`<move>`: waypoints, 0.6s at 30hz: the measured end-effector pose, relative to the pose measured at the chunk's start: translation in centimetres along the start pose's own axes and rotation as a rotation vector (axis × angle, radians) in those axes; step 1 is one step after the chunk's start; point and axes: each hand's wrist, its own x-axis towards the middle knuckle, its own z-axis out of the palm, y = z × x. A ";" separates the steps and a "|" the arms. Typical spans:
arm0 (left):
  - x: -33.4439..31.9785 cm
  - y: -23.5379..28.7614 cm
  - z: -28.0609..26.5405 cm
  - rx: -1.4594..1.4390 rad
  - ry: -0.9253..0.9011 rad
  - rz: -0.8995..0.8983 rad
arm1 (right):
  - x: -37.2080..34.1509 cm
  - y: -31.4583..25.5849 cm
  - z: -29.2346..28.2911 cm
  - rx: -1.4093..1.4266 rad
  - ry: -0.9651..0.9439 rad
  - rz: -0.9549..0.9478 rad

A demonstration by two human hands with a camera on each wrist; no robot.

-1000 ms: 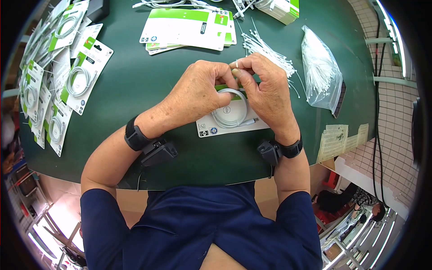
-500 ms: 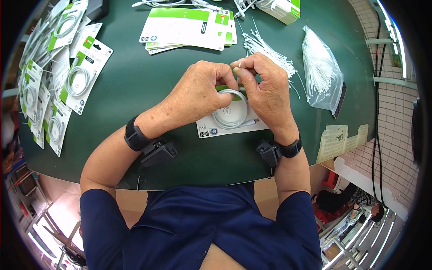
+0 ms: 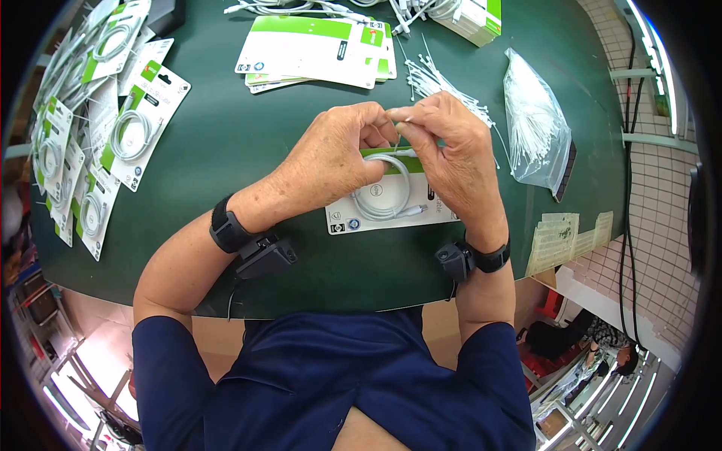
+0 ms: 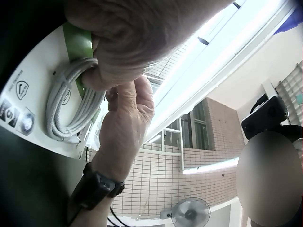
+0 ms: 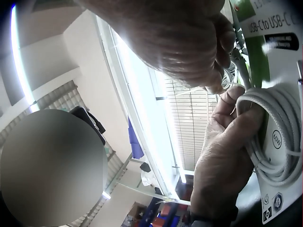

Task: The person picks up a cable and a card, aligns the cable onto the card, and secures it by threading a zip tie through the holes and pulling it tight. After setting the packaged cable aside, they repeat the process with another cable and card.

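Observation:
A white-and-green blister card (image 3: 350, 219) lies in front of the person, with a white braided USB cable (image 4: 57, 109) coiled on it. My left hand (image 3: 338, 150) grips the coil and card near the card's green top, its thumb over the coil in the right wrist view. Above that top edge, my right hand (image 3: 455, 146) pinches a thin white cable tie (image 5: 189, 91) between thumb and fingers. Both hands' fingertips are close together. The tie's other end is hidden by the fingers.
Finished-looking cable cards (image 3: 150, 124) pile up at the left. Flat cards (image 3: 301, 45) are stacked at the back. Loose cable ties (image 3: 447, 86) and a clear bag of ties (image 3: 534, 120) lie at the right, beside a taped paper (image 3: 556, 244). A box (image 3: 474, 22) stands behind.
My right hand has shifted slightly right and its fingers lie flatter over the tie. The card has moved a little and its right part shows more. My left hand stays nearly still.

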 end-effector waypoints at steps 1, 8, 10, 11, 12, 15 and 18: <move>0.0 -0.2 0.0 -0.002 0.004 0.003 | 0.0 -0.4 -0.3 0.036 -0.022 0.035; 0.0 0.3 -0.5 0.035 -0.093 -0.131 | -0.4 -2.7 -2.3 0.373 -0.282 0.388; 0.0 0.3 -0.5 0.033 -0.094 -0.116 | -0.4 -2.2 -2.4 0.404 -0.346 0.278; 0.0 0.3 -0.5 0.033 -0.096 -0.100 | -0.4 -2.1 -2.5 0.419 -0.377 0.223; 0.0 0.3 -0.5 0.033 -0.099 -0.084 | -0.4 -2.0 -2.7 0.419 -0.378 0.225; 0.1 -0.6 -0.3 0.024 -0.072 -0.042 | -0.3 -2.1 -3.3 0.485 -0.453 0.279; 0.3 -0.5 -0.7 0.035 -0.049 -0.029 | -0.5 -2.3 -3.1 0.465 -0.401 0.291</move>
